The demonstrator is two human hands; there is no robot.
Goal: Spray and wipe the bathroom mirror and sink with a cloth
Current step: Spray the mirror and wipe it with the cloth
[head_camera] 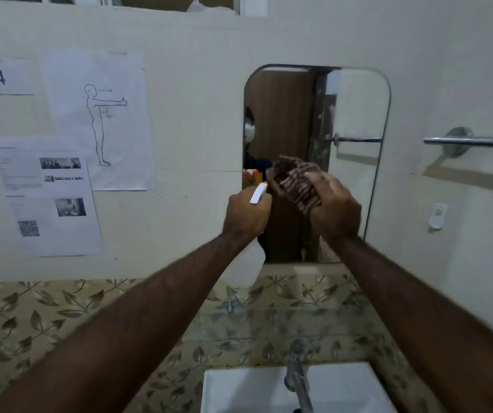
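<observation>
Mirror (pixel 355 114) at frame centre: my left hand (pixel 246 214) gripped the spray bottle (pixel 246 263); my right hand (pixel 334 208) clutched the striped cloth (pixel 300 183) against it.

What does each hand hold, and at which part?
The left hand grips the spray bottle at its neck, below the nozzle. The right hand holds the cloth by its lower right edge.

A white sink (pixel 233 391) carries 1 metal faucet (pixel 297 380).
</observation>
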